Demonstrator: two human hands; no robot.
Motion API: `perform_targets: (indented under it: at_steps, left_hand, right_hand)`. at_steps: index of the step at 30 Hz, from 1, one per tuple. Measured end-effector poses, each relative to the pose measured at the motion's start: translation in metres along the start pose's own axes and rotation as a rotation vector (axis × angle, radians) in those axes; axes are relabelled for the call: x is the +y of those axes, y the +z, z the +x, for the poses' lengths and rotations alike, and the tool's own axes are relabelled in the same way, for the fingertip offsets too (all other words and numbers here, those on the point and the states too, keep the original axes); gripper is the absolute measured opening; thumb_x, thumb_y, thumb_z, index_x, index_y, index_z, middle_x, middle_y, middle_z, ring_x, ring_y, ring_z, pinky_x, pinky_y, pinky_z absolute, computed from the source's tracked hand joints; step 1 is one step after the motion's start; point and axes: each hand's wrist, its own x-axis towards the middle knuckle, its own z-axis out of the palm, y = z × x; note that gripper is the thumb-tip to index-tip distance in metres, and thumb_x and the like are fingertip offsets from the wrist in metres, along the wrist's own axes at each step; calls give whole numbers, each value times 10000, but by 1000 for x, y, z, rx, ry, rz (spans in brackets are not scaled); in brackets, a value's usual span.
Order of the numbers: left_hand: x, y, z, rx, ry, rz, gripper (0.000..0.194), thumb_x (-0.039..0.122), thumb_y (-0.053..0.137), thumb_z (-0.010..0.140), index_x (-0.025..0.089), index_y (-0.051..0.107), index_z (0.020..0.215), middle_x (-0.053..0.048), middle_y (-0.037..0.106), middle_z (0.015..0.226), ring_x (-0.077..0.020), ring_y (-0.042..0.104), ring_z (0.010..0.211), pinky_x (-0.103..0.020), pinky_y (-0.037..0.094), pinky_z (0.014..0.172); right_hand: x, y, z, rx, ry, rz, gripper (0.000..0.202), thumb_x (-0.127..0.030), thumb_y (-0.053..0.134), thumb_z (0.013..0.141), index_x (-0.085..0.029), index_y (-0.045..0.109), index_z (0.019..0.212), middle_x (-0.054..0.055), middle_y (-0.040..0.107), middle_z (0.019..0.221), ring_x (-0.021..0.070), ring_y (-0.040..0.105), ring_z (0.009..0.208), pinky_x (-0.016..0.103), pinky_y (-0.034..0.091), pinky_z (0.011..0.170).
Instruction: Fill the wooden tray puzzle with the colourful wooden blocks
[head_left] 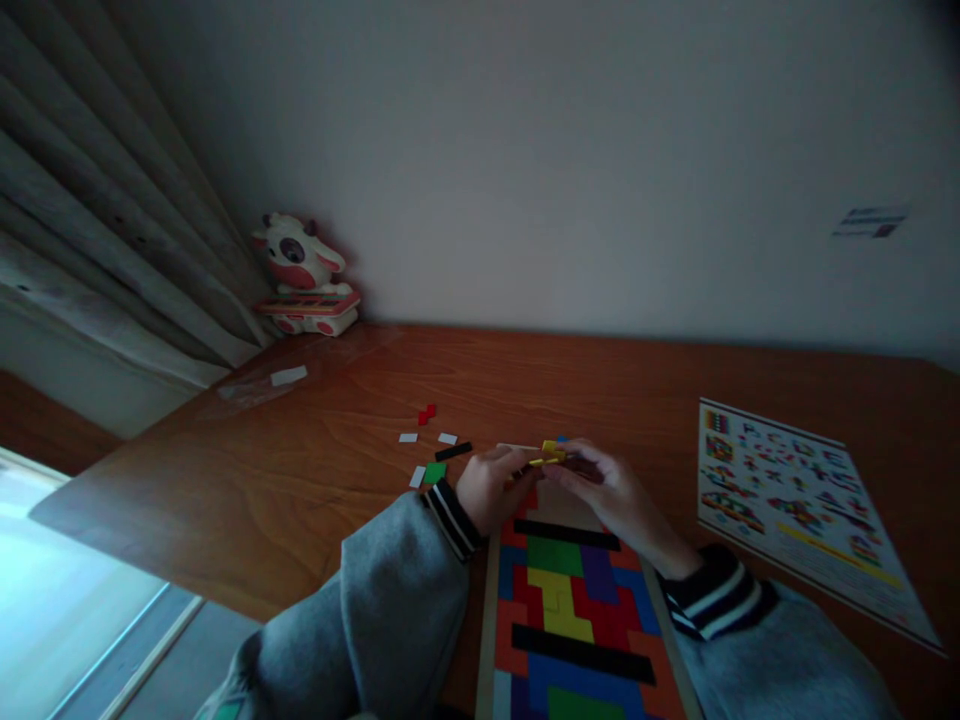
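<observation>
A wooden puzzle board (487,640) lies in front of me, much of it filled with coloured pieces and black bars. Over its far end my left hand (491,487) and my right hand (611,495) come close together. Between their fingertips is a yellow piece (546,461), pinched by both hands. Another yellow piece (553,446) shows just behind it, partly hidden by the fingers. Left of my left hand lie a green square (435,473), a black bar (453,451), a red piece (426,414) and several white pieces (448,438).
A printed sheet (787,510) with coloured pictures lies on the right of the wooden table (600,385). At the back left sits a cow-shaped toy (304,275) beside a curtain (112,210). Clear plastic with a white label (289,376) lies nearby.
</observation>
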Motion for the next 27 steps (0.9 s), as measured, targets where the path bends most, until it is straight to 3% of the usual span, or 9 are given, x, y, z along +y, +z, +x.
perform_targets:
  at_steps: [7, 15, 20, 24, 27]
  left_hand:
    - [3, 0, -4, 2, 77, 126, 228, 257, 542, 931, 201, 638, 1129, -117, 727, 1046, -222, 702, 902, -311, 533, 801]
    - [2, -2, -3, -63, 86, 193, 207, 220, 535, 913, 180, 604, 1104, -134, 718, 1057, -224, 713, 884, -294, 544, 751]
    - [-2, -2, -4, -74, 73, 281, 276, 218, 578, 883, 178, 569, 1157, -106, 745, 961, -213, 732, 782, -267, 549, 656]
    - [-4, 0, -6, -85, 81, 339, 329, 217, 595, 887, 168, 512, 1201, -51, 758, 845, -191, 732, 705, -249, 549, 601]
    - [-3, 1, -7, -76, 130, 351, 418, 315, 637, 895, 172, 467, 1249, -39, 760, 847, -170, 730, 686, -234, 556, 598]
  right_hand:
    - [-4, -1, -1, -23, 0, 101, 288, -484, 697, 807, -218, 681, 918, 42, 710, 932, 188, 686, 877, 333, 571, 805]
    - [3, 0, -6, -78, 84, 133, 489, -431, 729, 787, -249, 577, 1215, 42, 725, 1007, 186, 699, 906, 360, 576, 837]
    - [-5, 4, -6, -57, 67, 35, 407, -452, 732, 780, -224, 629, 1101, 47, 729, 932, 194, 705, 832, 345, 583, 761]
    - [-6, 6, -6, -30, 9, -53, 329, -466, 662, 845, -231, 657, 1075, 34, 727, 853, 186, 701, 761, 313, 571, 686]
    - [-6, 5, -5, -22, -31, -71, 297, -474, 638, 863, -239, 675, 1040, 25, 724, 801, 186, 693, 717, 306, 557, 650]
